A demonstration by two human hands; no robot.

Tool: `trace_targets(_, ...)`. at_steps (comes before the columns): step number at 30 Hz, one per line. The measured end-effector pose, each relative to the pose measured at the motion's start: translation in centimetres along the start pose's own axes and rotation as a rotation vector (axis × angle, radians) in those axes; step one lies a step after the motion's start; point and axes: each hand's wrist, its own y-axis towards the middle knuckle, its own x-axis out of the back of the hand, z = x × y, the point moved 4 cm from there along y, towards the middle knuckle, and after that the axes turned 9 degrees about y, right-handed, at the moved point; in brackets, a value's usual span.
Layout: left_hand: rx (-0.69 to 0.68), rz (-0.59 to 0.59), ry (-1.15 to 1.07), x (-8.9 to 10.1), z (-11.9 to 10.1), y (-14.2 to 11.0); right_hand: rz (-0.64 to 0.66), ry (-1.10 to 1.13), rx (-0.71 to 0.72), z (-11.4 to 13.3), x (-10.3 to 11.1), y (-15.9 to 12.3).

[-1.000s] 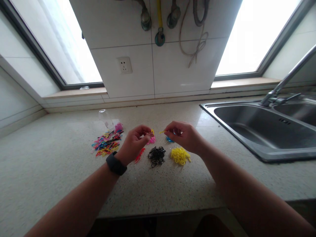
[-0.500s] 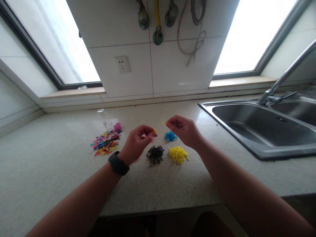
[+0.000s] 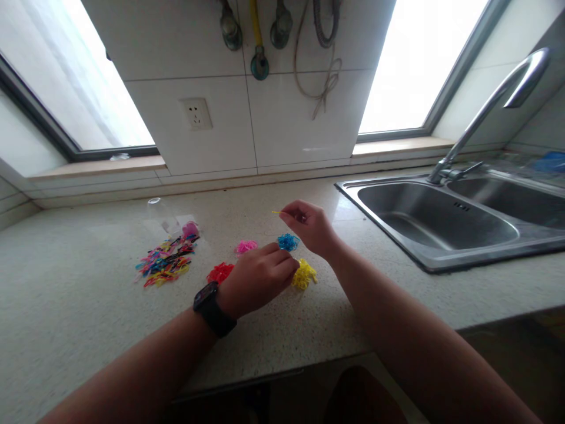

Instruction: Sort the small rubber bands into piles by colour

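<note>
Small loop-shaped rubber bands lie sorted by colour on the counter. My right hand [image 3: 309,227] is raised above the blue pile, pinching a thin yellow rubber band [image 3: 276,212] that sticks out leftward from its fingertips. Palm down, my left hand [image 3: 260,274] reaches across with curled fingers to the left edge of the yellow pile [image 3: 304,274]; whatever its fingertips hold is hidden. Red bands [image 3: 219,272] lie just behind that wrist. Pink bands [image 3: 246,246] and blue bands [image 3: 288,241] form small heaps beyond the knuckles. The black pile is covered by my left hand.
A mixed heap of coloured bands [image 3: 165,262] lies to the left, beside a clear plastic cup [image 3: 161,215] on its side. On the right is a steel double sink [image 3: 397,212] with a faucet [image 3: 481,126]. The counter's front edge [image 3: 282,371] runs before me.
My left hand has moved down and right to the yellow pile, turning palm down and covering the black bands. My right hand still pinches its yellow band. The view has swung right.
</note>
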Motion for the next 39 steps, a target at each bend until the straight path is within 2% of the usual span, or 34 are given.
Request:
trace_targets(5, -0.1, 0.077, 0.195, -0.7, -0.5, -0.2, 0.007, 0.002, -0.022, -0.1, 0.0, 0.1)
trace_targets(11, -0.085, 0.124, 0.255, -1.2, -0.2, -0.3, 0.022, -0.01, -0.021, 0.1, -0.1, 0.1)
trace_targets(25, -0.064, 0.097, 0.258, -0.9, 0.3, -0.6, 0.033, -0.01, -0.018, 0.2, -0.3, 0.0)
trace_targets(30, -0.041, 0.078, 0.21, -0.2, 1.6, -1.1, 0.039, 0.009, -0.03, -0.1, -0.4, -0.1)
trace_targets(39, 0.057, 0.104, 0.141, 0.5, 6.1, -3.5, 0.07, 0.061, -0.048, 0.4, -0.8, -0.6)
